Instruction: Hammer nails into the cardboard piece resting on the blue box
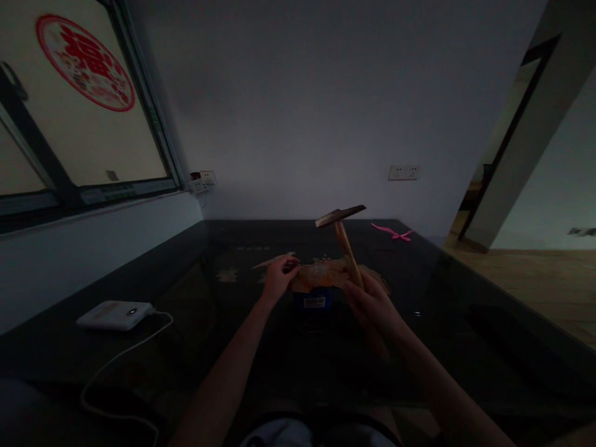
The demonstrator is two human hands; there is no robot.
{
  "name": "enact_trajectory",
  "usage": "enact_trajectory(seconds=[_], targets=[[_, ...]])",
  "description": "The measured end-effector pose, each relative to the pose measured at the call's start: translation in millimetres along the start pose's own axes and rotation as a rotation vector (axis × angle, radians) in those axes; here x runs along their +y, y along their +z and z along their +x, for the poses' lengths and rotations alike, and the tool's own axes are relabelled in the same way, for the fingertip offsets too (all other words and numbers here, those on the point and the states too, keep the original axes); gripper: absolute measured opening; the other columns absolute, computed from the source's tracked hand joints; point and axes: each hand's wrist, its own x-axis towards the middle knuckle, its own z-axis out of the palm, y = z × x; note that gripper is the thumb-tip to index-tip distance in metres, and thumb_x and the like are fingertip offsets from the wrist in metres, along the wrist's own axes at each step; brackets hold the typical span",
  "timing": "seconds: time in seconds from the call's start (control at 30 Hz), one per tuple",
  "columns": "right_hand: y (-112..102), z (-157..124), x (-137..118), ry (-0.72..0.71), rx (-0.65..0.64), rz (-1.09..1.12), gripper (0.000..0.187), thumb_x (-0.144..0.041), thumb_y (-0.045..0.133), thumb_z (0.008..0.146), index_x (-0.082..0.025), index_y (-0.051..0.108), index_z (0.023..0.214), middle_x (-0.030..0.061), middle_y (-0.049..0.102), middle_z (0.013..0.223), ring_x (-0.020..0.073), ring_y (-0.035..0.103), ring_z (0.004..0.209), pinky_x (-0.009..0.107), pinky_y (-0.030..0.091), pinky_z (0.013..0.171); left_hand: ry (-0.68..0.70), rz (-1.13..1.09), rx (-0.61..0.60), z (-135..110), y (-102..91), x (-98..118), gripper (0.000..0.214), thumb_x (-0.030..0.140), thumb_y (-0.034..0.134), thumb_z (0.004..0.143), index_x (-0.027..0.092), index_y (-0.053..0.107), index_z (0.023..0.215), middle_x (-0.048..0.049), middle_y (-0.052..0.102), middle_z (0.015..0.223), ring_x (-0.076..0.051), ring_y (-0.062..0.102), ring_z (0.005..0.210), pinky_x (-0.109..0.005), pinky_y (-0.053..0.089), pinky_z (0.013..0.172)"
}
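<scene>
My right hand (375,304) is wrapped round the wooden handle of a hammer (350,254). Its metal head is up, above a brown, rough-looking piece (321,273) that I cannot name for sure. That piece lies across a small blue box (313,299) with a white label on its front. At the left end of the brown piece, my left hand (279,278) has its fingers curled in a pinch. What sits between those fingertips is too dark and small to make out. A thin, pale, pointed part shows behind the left hand.
Everything stands on a dark glossy table (209,347). A white power bank (116,315) with a white cable lies on the left. At the far right is a pink ribbon (395,234). A dark flat object (516,344) lies at the right edge. A wall rises behind.
</scene>
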Motion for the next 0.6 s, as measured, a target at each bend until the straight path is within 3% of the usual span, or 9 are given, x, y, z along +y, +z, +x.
enact_trajectory(seconds=[0.23, 0.4, 0.6], targets=[[-9.3, 15.1, -62.7, 0.037, -0.183, -0.309, 0.024, -0.028, 0.057, 0.075, -0.018, 0.057, 0.098, -0.0032, 0.052, 0.061, 0.0061, 0.04, 0.04, 0.017, 0.029, 0.032, -0.071, -0.063, -0.004, 1.8, 2.6, -5.6, 0.013, 0.022, 0.062, 0.071, 0.015, 0.064, 0.082, -0.0059, 0.069, 0.082, -0.017, 0.065, 0.073, -0.03, 0.052, 0.07], [-8.2, 18.0, -65.2, 0.113, -0.305, -0.466, 0.027, -0.026, 0.056, 0.075, -0.018, 0.059, 0.101, -0.0031, 0.053, 0.058, 0.0067, 0.04, 0.038, 0.018, 0.03, 0.032, -0.08, -0.079, 0.025, 2.4, 1.8, -4.6, 0.01, 0.021, 0.064, 0.069, 0.015, 0.064, 0.077, -0.0057, 0.069, 0.079, -0.017, 0.065, 0.073, -0.03, 0.052, 0.069], [-8.8, 21.1, -66.2, 0.143, -0.317, -0.455, 0.028, -0.023, 0.057, 0.074, -0.017, 0.06, 0.101, -0.0049, 0.051, 0.056, 0.0043, 0.038, 0.036, 0.016, 0.028, 0.031, -0.097, -0.042, 0.007, 2.5, -0.2, -1.9, 0.01, 0.021, 0.065, 0.068, 0.015, 0.064, 0.076, -0.0052, 0.068, 0.075, -0.017, 0.064, 0.07, -0.029, 0.051, 0.067]])
